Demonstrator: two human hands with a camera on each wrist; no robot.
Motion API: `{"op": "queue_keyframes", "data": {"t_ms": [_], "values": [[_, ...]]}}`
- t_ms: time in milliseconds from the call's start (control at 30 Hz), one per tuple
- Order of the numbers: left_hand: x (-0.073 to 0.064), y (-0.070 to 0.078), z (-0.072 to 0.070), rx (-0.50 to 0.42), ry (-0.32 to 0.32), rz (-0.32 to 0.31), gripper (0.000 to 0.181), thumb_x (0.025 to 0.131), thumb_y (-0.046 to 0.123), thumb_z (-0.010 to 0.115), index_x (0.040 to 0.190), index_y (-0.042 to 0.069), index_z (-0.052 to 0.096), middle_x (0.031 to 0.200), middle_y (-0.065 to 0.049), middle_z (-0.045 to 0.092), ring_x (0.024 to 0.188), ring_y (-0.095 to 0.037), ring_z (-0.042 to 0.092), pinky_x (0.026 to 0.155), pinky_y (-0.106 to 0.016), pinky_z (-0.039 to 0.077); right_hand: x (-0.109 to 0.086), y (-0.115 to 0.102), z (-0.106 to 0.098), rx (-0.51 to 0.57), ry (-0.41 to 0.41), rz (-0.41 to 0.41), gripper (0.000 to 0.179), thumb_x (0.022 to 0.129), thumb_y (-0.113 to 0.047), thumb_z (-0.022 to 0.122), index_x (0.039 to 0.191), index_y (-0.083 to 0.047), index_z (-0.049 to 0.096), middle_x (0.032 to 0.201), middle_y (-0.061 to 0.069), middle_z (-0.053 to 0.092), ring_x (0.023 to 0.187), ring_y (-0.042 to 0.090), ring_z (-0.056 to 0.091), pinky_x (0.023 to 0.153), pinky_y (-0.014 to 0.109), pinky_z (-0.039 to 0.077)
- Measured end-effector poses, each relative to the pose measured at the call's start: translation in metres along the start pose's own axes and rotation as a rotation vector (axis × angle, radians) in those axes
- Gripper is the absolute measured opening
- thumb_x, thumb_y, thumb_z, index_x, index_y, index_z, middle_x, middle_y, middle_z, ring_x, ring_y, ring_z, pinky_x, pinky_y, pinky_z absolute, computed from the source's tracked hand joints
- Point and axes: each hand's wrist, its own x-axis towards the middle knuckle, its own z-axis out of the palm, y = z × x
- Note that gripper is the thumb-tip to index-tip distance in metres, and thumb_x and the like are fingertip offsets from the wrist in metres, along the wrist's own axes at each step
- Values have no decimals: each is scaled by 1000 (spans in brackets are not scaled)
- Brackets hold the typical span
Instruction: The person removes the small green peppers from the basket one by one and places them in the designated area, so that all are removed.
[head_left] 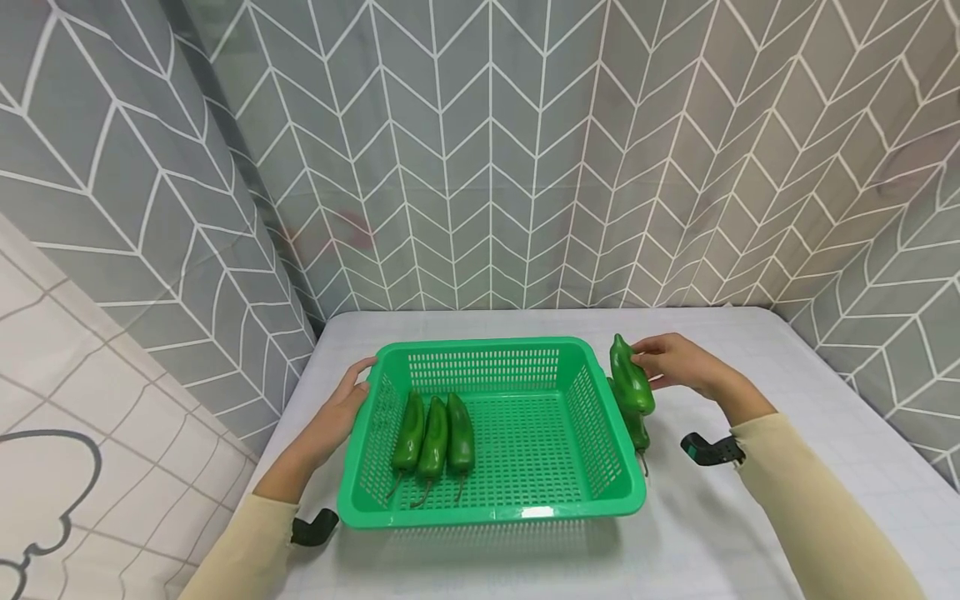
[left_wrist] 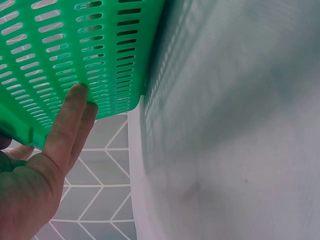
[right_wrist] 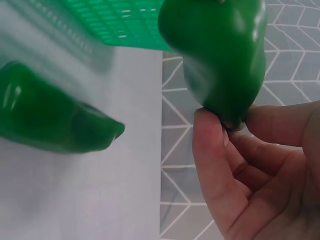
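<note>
A green plastic basket point(head_left: 491, 518) with slotted walls stands on the table. Three long green peppers point(head_left: 433, 440) lie side by side in its left half, stems toward the front. My left hand point(head_left: 336, 417) grips the basket's left rim; in the left wrist view its fingers point(left_wrist: 68, 117) lie along the outer wall. Just outside the right rim, my right hand point(head_left: 678, 364) pinches a green pepper point(head_left: 628, 379) between thumb and fingertips, holding its narrow end in the right wrist view. Another green pepper point(right_wrist: 45, 115) lies on the table below it, partly hidden in the head view.
A white cloth covers the table point(head_left: 720, 517). Grey curtains point(head_left: 480, 167) with white chevron lines hang behind it and at both sides. Black wrist straps point(head_left: 712, 450) sit near both sleeve ends.
</note>
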Motion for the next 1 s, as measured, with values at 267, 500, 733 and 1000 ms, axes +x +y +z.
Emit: {"op": "queue_keyframes", "data": {"t_ms": [267, 500, 733, 1000], "values": [[-1, 0, -1, 6, -4, 13, 50, 114, 30, 22, 161, 18, 14, 126, -19, 60, 116, -30, 55, 107, -58, 31, -2, 6, -1, -19, -6, 50, 44, 108, -9, 45, 139, 23, 41, 120, 28, 64, 106, 35, 66, 90, 53, 54], [-1, -1, -1, 12, -7, 22, 50, 114, 29, 21, 162, 18, 13, 125, -18, 60, 115, -29, 56, 108, -60, 30, -3, 12, -1, -34, -4, 66, 46, 108, -10, 45, 139, 23, 39, 121, 30, 63, 107, 37, 65, 88, 51, 55], [-1, -2, -1, 18, -3, 24, 50, 114, 29, 22, 162, 18, 14, 123, -18, 61, 114, -30, 56, 108, -61, 29, -5, 21, -2, -24, -13, 101, 46, 108, -11, 46, 139, 23, 40, 123, 30, 62, 107, 35, 65, 89, 50, 55], [-1, -2, -2, 17, -7, 24, 50, 114, 30, 22, 162, 17, 13, 121, -17, 62, 106, -25, 60, 106, -58, 33, -8, 32, -3, -50, 6, 129, 46, 108, -11, 47, 138, 23, 41, 119, 29, 63, 105, 33, 66, 88, 50, 55]]}}
